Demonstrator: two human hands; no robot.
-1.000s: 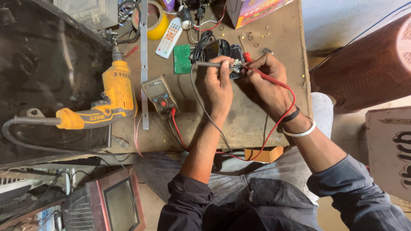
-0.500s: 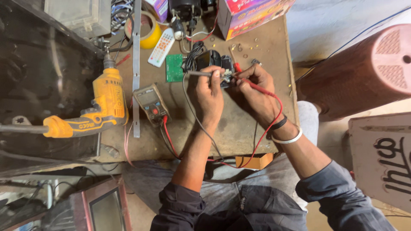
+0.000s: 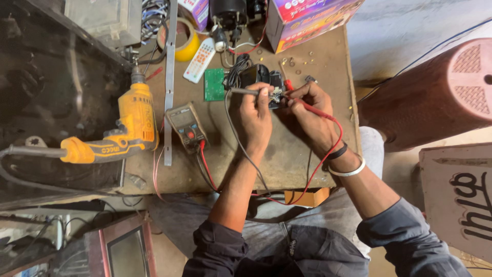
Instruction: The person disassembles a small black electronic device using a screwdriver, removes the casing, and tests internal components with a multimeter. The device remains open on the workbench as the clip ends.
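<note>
My left hand (image 3: 256,117) grips a black test probe (image 3: 243,92), its tip against a small dark electronic part (image 3: 263,78) on the workbench (image 3: 287,154). My right hand (image 3: 309,110) pinches a red test probe (image 3: 290,86) on the same part from the right. Red and black leads run from both probes to a grey multimeter (image 3: 186,125) lying left of my left hand. A green circuit board (image 3: 214,84) lies just left of the dark part.
A yellow electric drill (image 3: 124,132) rests at the bench's left edge beside a long metal ruler (image 3: 169,77). A white remote (image 3: 200,60), a yellow tape roll (image 3: 183,45) and a colourful box (image 3: 307,20) sit at the back. A brown round speaker (image 3: 441,90) stands right.
The view has shifted, so the bench sits a little lower and further right in frame. Both hands stay on the probes at the dark part.
</note>
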